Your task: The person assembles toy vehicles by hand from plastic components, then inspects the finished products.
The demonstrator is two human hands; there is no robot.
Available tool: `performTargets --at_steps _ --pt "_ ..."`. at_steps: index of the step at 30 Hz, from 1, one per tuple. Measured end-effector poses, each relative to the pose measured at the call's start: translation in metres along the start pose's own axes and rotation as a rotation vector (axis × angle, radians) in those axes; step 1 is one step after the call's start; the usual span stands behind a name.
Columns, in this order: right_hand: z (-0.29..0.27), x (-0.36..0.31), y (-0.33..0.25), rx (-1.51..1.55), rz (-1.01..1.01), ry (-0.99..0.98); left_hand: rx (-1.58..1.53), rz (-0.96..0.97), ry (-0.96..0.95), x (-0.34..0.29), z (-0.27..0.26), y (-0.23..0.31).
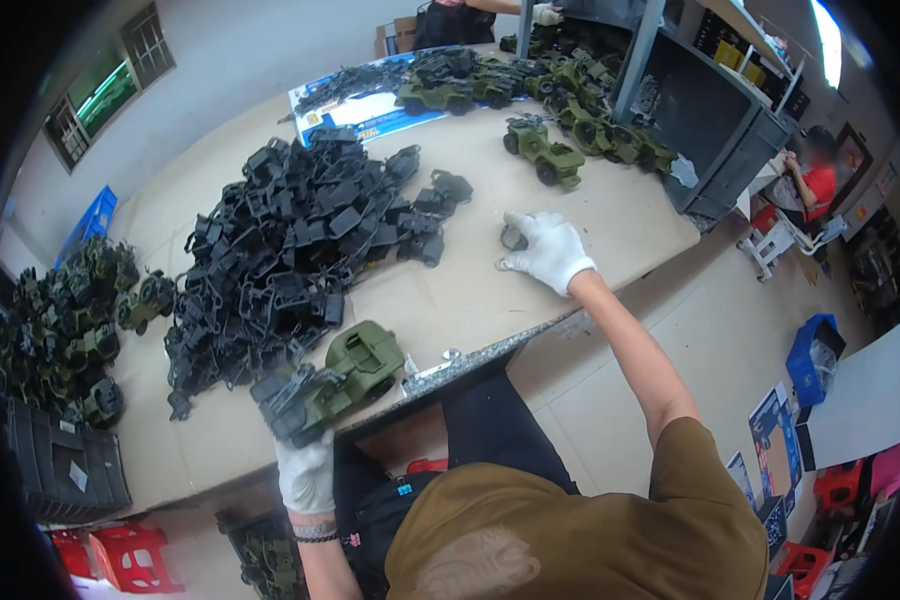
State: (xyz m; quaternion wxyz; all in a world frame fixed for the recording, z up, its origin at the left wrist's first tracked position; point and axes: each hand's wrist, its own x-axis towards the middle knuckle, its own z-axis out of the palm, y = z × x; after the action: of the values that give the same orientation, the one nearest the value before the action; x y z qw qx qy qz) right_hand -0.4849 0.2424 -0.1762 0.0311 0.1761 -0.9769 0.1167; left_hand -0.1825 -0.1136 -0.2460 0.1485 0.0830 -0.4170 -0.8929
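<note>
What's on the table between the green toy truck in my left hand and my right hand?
Head view: mostly bare beige tabletop, no parts.

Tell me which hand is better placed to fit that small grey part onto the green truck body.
Right, probably. The right hand already rests on the small grey part on the table. The left hand is busy gripping the green toy truck body, so it can only steady it.

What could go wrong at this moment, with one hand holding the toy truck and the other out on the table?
The left hand holds the green toy truck at the table edge; a slip could send it to the floor. The right hand presses on small grey parts while the person reaches far over. The pile of dark plastic frames sits close by and could snag.
</note>
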Motion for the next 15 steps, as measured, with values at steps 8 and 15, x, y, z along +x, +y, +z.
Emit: performTargets --at_steps 8,15 --pt "0.017 -0.067 -0.087 1.222 -0.287 -0.121 0.216 0.187 -0.012 0.051 0.054 -0.013" --pt "0.05 -0.078 -0.12 1.032 -0.417 0.017 0.211 0.06 -0.112 0.061 0.042 -0.039"
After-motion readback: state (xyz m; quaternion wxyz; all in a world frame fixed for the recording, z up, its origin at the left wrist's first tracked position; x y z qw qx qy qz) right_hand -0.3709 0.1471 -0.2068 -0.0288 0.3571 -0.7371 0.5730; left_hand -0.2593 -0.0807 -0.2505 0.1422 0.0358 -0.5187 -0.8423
